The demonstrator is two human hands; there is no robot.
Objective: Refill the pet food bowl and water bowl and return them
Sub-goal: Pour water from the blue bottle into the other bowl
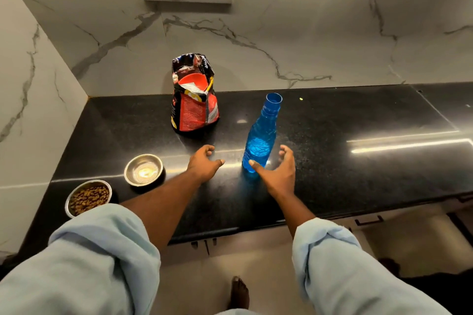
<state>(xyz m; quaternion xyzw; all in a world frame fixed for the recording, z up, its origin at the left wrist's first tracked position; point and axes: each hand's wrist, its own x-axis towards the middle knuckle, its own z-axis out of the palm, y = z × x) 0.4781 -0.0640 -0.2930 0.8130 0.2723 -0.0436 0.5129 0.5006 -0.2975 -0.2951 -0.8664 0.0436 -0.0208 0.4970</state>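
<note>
Both hands spread, gripping nothing — right hand (277,174) just beside blue bottle (259,139), left hand (204,165) left of it. Uncapped, probably light, slick plastic — best grasped mid-body, upright.

Head camera looks steeply down, close over the counter (332,161).
</note>
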